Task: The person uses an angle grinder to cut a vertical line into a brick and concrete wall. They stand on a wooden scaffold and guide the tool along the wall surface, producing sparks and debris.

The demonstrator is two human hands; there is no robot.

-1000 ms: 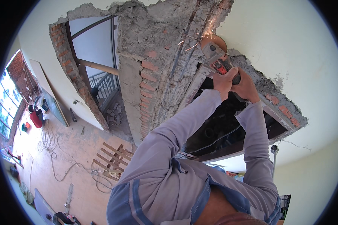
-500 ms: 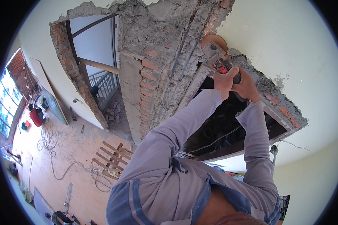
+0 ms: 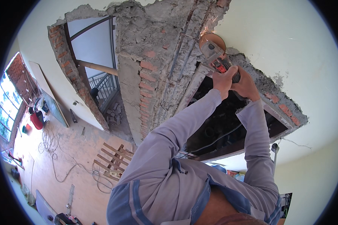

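With your left hand (image 3: 224,80) and right hand (image 3: 247,86) clasped around the grinder (image 3: 218,62), hold its disc (image 3: 216,38) steady where sparks (image 3: 205,32) fly beside the wall's broken edge (image 3: 219,15).

text: none legible | angle grinder (image 3: 216,58): any lettering seems too small to read

**Blocked ahead, room between my forearms**

Straight beyond my left hand (image 3: 223,82) and right hand (image 3: 247,84), the grinder (image 3: 216,57) fills the way, with sparks (image 3: 204,31) at the far rim of its disc (image 3: 213,40). Steel bars (image 3: 177,55) hem me in leftward; a jagged masonry edge (image 3: 262,78) crowds my right. Between my forearms a hand could pass before the dark recess (image 3: 210,131), though a thin cable (image 3: 221,138) crosses there.
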